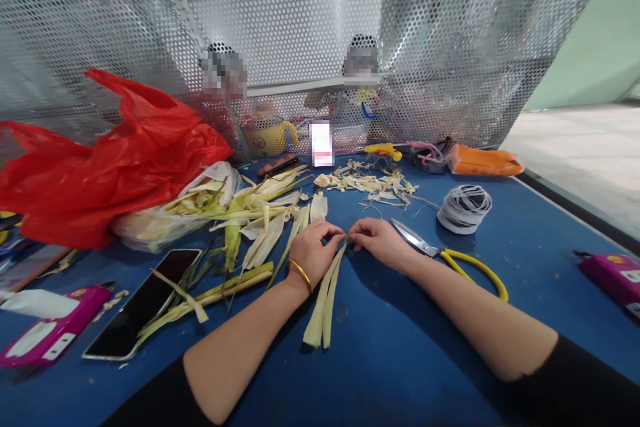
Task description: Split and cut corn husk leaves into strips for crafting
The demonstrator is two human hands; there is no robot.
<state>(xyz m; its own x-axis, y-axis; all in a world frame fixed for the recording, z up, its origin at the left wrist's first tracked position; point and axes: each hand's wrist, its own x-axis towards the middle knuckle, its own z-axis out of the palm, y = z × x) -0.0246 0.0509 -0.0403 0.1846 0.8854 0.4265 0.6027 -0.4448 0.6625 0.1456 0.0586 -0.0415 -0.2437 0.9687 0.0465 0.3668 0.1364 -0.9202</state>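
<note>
Forearms in black sleeves are coming in from the bottom edge over the blue table [425,360]. A black phone [143,303] and a pink case [47,333] are lying at near left. A magenta box [613,273] is sitting at the right edge, cut off by the frame. Pale leaf strips [323,310] are lying between the forearms, running toward the viewer.

Left hand [313,250] and right hand [383,243] are meeting at the strips' far end, with the fingertips of both pinching it; the fingers are hiding what lies under them. The left wrist, wearing a gold bangle [300,273], is sitting low over the table.

Yellow-handled scissors [435,250] are lying just beside the right hand, blade tips close to the knuckles. Farther out: a coil of white bands [465,208], a husk pile [250,213], a red bag [115,153] and scraps [370,180]. A perforated metal screen [450,47] is closing off the back; the items behind it are too blurred to identify.
</note>
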